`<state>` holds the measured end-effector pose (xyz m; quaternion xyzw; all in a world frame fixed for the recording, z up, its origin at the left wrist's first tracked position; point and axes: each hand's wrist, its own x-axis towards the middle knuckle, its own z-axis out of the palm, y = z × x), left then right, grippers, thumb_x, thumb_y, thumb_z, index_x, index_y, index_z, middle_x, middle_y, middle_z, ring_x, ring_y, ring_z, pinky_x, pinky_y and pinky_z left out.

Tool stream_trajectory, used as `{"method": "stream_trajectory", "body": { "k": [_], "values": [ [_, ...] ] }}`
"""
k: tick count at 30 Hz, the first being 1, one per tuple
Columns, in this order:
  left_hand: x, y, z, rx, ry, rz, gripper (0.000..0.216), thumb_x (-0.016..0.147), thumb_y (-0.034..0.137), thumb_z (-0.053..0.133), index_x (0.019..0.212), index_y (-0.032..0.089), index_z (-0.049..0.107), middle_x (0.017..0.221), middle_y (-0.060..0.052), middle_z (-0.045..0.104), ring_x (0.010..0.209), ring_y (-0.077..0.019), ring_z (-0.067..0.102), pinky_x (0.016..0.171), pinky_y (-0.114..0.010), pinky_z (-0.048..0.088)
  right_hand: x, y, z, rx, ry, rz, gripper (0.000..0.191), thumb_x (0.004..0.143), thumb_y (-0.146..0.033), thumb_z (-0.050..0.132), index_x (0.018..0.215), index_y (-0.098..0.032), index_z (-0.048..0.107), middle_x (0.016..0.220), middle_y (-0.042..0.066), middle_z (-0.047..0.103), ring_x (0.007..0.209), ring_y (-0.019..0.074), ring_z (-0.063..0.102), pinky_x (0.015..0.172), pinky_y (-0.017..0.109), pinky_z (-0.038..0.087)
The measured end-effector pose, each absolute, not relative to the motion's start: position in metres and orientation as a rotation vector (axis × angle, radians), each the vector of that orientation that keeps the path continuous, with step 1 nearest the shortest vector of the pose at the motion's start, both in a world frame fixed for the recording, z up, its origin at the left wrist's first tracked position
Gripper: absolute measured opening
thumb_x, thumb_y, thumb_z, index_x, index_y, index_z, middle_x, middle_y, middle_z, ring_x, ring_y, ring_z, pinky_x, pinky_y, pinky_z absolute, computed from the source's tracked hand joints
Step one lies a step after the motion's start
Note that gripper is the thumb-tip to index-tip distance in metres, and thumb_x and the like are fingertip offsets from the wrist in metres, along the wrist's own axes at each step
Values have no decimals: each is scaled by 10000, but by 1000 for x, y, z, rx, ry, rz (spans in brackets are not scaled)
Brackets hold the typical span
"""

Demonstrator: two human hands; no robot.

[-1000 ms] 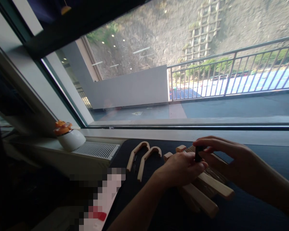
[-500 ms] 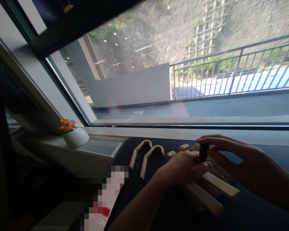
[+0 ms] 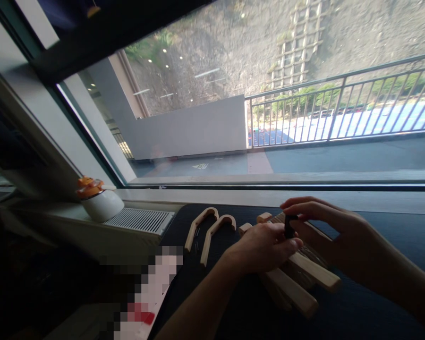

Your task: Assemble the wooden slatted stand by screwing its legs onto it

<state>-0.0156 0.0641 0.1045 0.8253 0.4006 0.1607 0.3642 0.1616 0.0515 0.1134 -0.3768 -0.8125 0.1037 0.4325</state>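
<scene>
Between thumb and fingers, my left hand [image 3: 262, 248] grips a small dark cylinder-like piece [image 3: 289, 227], held upright. The fingers of my right hand [image 3: 335, 229] close on the upper end of that same piece. Its exact kind is too dark to make out. Beneath both hands lies a wooden assembly with pale bars [image 3: 317, 273] reaching toward me; my left hand hides part of it. To the left, two curved wooden hooks [image 3: 209, 236] rest side by side on the dark tabletop [image 3: 241, 311]. Several thin dark screw-like pins [image 3: 197, 240] lie by them.
A window with a pale sill [image 3: 233, 194] runs behind the table. Left of the table stand a vented ledge [image 3: 138, 221] and a white rounded object [image 3: 102, 205] with an orange top. A blurred pink-and-white sheet [image 3: 163, 278] lies by the table's left edge.
The view has shifted slightly, so most things appear a little further left. Both hands stay at the dark piece, with the right fingers slightly turned around its top.
</scene>
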Motion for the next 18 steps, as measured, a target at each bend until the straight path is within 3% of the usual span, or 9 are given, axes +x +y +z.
{"method": "stream_trajectory", "body": {
  "k": [11, 18],
  "values": [
    [-14, 64, 105, 2105, 1102, 407, 341, 840, 493, 441, 904, 197, 599, 838, -23, 609, 757, -180, 566, 602, -267, 399, 159, 53, 116, -1067, -1939, 392, 154, 815, -344, 578, 859, -203, 621, 768, 29, 655, 666, 166, 627, 562, 248, 500],
    [-14, 64, 103, 2149, 1058, 447, 312, 859, 458, 423, 926, 209, 599, 827, -20, 600, 762, -177, 554, 619, -268, 403, 162, 50, 119, -973, -2060, 397, 232, 891, -262, 476, 1058, -206, 627, 984, 71, 671, 825, 174, 641, 698, 255, 513]
  ]
}}
